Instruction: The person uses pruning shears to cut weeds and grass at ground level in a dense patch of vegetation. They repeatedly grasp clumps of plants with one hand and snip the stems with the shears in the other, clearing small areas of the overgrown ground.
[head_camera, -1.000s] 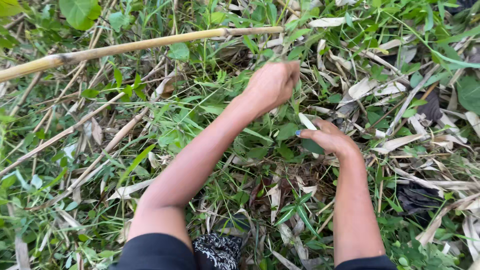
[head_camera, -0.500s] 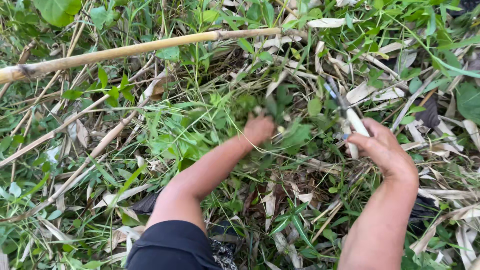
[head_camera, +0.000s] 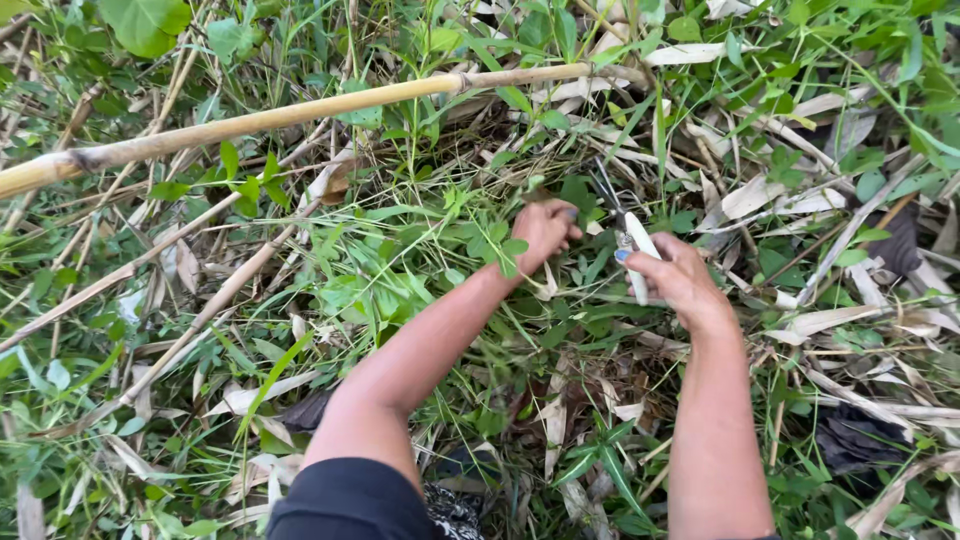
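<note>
My left hand (head_camera: 545, 229) is closed around a clump of green stems and leaves (head_camera: 500, 240) in the middle of the undergrowth. My right hand (head_camera: 680, 278) grips a small cutting tool with a white handle (head_camera: 637, 250); its dark blades (head_camera: 607, 195) point up and away, just right of the left hand's fingers. The two hands are a short gap apart, with green leaves between them. Both forearms reach in from the bottom edge.
A long pale bamboo cane (head_camera: 300, 112) lies across the top from the left edge toward the centre. Thinner dry stalks (head_camera: 200, 320) slant across the left side. Dry pale leaf husks (head_camera: 830, 320) and dense green weeds cover the ground.
My left hand has shifted right and closed on the green stems. My right hand with the white-handled tool has moved left toward it, narrowing the gap.
</note>
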